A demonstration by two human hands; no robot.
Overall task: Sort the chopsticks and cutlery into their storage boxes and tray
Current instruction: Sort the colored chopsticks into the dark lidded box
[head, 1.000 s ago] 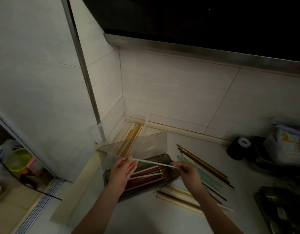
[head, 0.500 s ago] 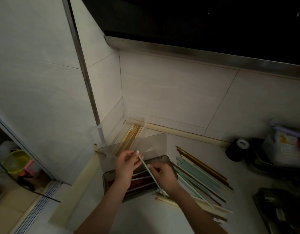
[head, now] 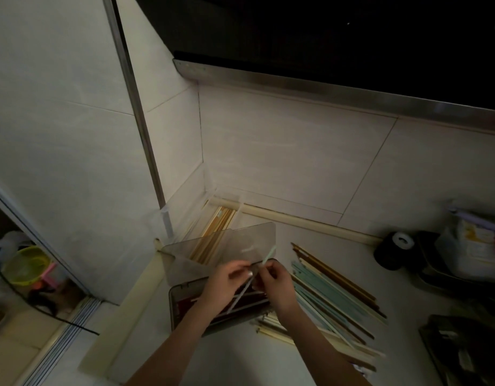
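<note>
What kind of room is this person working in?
Probably a home kitchen corner. A pale counter meets tiled walls beneath a steel-edged dark cabinet or hood, and loose chopsticks lie beside a smoky box over which both hands hold one chopstick.

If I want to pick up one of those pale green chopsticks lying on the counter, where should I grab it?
Probably pinch a pale green chopstick near its far end, coming down from above. The far ends fan out a little beside the loose brown chopsticks, so fingers have room. The near ends lie crowded in the pile close to the smoky plastic storage box.
</note>
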